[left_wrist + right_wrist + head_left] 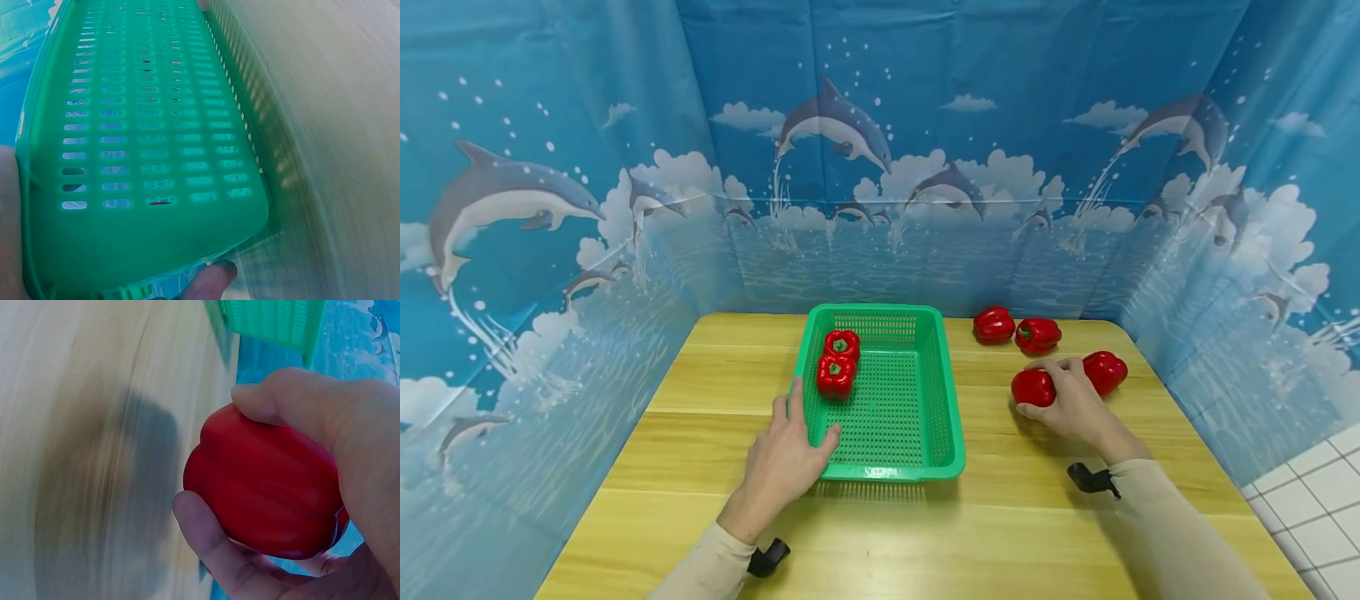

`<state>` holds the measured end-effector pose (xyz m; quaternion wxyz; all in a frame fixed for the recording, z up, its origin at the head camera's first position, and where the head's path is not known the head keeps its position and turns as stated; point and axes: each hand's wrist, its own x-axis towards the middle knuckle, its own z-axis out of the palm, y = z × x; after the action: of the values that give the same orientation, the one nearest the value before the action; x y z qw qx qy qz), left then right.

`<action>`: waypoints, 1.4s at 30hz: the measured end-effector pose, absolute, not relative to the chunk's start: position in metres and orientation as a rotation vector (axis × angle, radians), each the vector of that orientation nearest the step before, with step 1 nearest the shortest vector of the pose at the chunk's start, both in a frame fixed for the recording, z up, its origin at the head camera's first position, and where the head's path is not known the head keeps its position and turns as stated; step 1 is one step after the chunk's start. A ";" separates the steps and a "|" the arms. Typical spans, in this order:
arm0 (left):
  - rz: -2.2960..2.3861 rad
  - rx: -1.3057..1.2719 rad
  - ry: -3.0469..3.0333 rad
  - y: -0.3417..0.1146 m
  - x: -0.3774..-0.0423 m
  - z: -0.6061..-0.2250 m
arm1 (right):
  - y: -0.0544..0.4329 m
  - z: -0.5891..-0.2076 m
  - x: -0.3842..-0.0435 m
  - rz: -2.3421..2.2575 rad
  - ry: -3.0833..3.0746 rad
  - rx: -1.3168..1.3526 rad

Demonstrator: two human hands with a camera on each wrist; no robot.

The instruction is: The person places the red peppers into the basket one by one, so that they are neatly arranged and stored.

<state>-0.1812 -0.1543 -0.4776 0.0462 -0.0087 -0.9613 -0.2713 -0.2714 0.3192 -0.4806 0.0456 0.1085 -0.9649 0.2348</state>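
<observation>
My right hand (1071, 404) grips a red bell pepper (269, 481) between thumb and fingers, on the right of the table. A second red bell pepper (1105, 372) lies just behind that hand. The left hand (786, 458) rests at the near left corner of a green plastic basket (952, 417), fingers spread along its left side and thumb over the front rim. In the left wrist view a fingertip (215, 281) shows at the end of the slotted basket wall. Two red bell peppers (837, 375) stand inside the basket along its left wall, stem ends up.
Two more red bell peppers (994, 325) lie near the back edge of the wooden table (880, 542), right of the basket. A blue dolphin-print curtain (880, 250) encloses the back and sides. White tiles (1318, 492) show at the lower right.
</observation>
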 end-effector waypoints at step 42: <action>-0.837 -0.034 -2.925 -0.154 -0.181 -0.474 | 0.238 -0.424 -0.245 0.985 -2.547 0.768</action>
<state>-0.1814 -0.1544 -0.4742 0.0494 -0.0112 -0.9602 -0.2746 -0.2453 0.2375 -0.4238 0.1518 0.2677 -0.8875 0.3430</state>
